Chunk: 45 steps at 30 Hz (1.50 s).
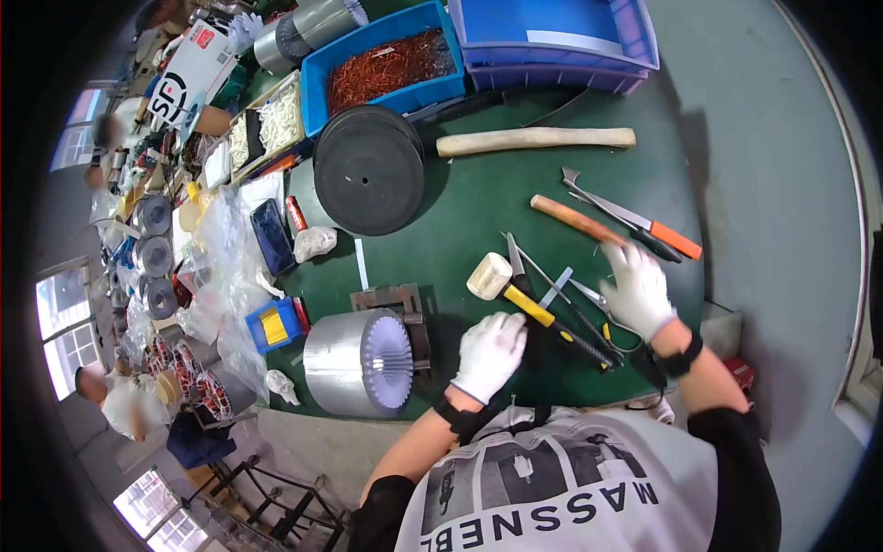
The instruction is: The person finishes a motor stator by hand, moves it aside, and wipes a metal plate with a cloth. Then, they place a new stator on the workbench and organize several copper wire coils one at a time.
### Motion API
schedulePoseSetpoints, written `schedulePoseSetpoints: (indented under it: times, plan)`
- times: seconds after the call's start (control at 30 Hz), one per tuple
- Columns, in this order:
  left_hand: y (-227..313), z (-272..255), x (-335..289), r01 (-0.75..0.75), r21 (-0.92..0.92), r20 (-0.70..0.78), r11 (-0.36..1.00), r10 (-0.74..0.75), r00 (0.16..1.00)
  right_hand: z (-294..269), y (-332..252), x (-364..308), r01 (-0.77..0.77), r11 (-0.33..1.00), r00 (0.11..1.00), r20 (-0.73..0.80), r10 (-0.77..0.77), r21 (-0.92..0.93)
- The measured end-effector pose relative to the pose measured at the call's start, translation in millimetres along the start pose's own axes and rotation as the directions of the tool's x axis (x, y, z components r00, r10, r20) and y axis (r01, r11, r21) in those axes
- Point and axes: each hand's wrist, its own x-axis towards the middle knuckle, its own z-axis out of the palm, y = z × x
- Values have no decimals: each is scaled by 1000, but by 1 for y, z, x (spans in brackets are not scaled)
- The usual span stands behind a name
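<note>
My left hand (491, 357), in a white glove, lies on the green table with its fingers loosely stretched out and nothing seen in them. Just beyond it is a mallet (529, 304) with a pale head and a yellow and black handle. My right hand (636, 290), also gloved, has its fingers apart, the tips at the near end of a wooden handle (575, 218); whether they touch it I cannot tell. Below that hand lie scissors (618, 329). Left of my left hand, a silver stator core (354, 362) with pale slot liners rests against a dark metal stand (420, 340).
A black disc (368, 175) and a pale wooden stick (536, 141) lie farther back. Behind them stand a blue bin of copper wire scraps (311, 97) and stacked blue bins (561, 78). An orange-handled tool (676, 240) is at the right. A phone (272, 236) and plastic bags (225, 253) lie left.
</note>
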Motion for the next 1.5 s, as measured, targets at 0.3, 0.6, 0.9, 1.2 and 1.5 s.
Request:
schedulePoseSetpoints:
  times: [0.3,0.6,0.9,1.2,1.5]
  plan:
    - [-18,26,-24,257,56,132,965,-262,956,21,4,-70,-134,981,961,225,163,-140]
    - [-3,29,-10,161,44,111,986,-165,980,2,64,103,233,936,946,-163,-281,-262]
    - [-1,41,5,436,83,142,896,-443,885,50,23,3,-171,973,976,-161,146,-154]
    - [9,58,9,459,132,179,879,-476,861,64,-53,-63,-219,967,962,137,236,-127]
    - [8,53,-19,418,153,112,895,-436,893,71,-69,-90,-57,976,979,-203,13,-210]
